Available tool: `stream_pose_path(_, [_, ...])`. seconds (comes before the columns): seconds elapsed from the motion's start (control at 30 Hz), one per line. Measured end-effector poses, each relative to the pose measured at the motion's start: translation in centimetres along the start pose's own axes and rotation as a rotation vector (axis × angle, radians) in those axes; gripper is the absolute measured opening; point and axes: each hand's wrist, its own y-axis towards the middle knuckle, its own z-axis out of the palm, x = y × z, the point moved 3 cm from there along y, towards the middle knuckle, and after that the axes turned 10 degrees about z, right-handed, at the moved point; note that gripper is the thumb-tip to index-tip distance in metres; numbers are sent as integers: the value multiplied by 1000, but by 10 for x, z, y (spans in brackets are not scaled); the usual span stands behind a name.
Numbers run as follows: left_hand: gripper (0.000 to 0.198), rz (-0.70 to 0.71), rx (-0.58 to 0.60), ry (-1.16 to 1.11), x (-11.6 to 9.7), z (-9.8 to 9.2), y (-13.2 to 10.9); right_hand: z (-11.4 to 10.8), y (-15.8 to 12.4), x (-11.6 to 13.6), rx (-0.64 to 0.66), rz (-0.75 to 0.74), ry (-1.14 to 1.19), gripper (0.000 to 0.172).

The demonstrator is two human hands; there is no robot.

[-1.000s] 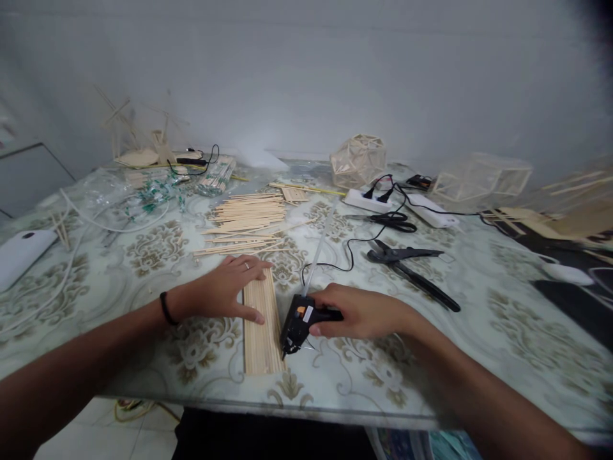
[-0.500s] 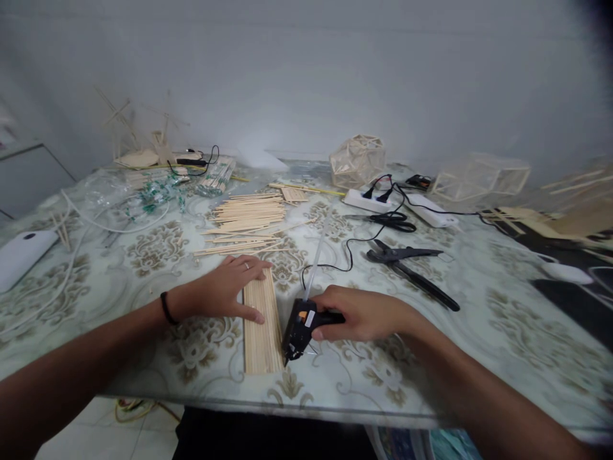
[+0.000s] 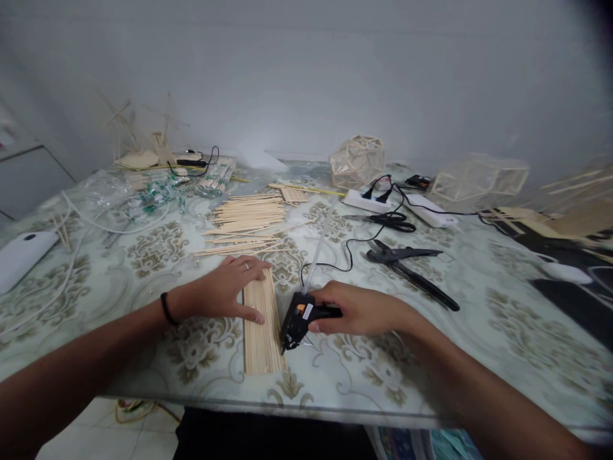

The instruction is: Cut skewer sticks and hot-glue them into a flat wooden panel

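Head: left hand [image 3: 239,287] flat on panel [image 3: 261,348], right [image 3: 357,310] gripping glue gun [image 3: 297,319], nozzle [image 3: 283,350] contact unclear.

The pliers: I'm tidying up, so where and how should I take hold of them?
Probably take the pliers by the near handle, coming from the near right: it angles that way, away from the jaws, spread from the other.

The left forearm [image 3: 110,338] slants in from the lower left, its left wrist [image 3: 179,303] nearly straight. The left grip [image 3: 220,287] is a bare hand, palm down, fingers [image 3: 256,266] reaching rightward, left thumb [image 3: 251,313] spread away from them. The right forearm [image 3: 472,377] angles in from the lower right; past the right wrist [image 3: 405,313], the right grip [image 3: 361,310], also bare, points left, curled tight, with the right thumb [image 3: 320,327] on the near side.
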Motion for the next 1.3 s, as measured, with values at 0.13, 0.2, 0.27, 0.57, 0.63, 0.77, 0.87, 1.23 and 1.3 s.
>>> stream_pose_path(0.13, [89, -1, 0, -1, 1, 0, 0, -1, 1, -3, -17, 10, 9, 44])
stream_pose_path(0.2, [91, -4, 8, 0, 1, 0, 0, -1, 1, -4, -26, 6, 10, 46])
stream_pose_path(0.27, [92, -7, 14, 0, 1, 0, 0, -1, 2, -5, -35, 12, 20, 49])
stream_pose_path(0.57, [97, -5, -14, -6, 2, 1, -1, -2, 1, -2, -69, 7, 32, 52])
stream_pose_path(0.63, [97, -4, -12, -10, 2, 1, -1, -2, 1, -2, -80, -1, 22, 51])
stream_pose_path(0.77, [101, -13, -6, -13, 1, 0, 0, -2, 2, -2, -112, -12, -3, 49])
stream_pose_path(0.87, [98, -16, 8, -5, 0, 0, 0, -2, 2, -2, -120, -2, -3, 48])
stream_pose_path(1.23, [90, -17, 18, -14, 0, 0, 0, -4, 2, 0, -118, 12, 42, 46])
stream_pose_path(1.3, [91, -15, 12, -15, 1, 0, 0, -4, 3, -1, -124, 12, 36, 46])
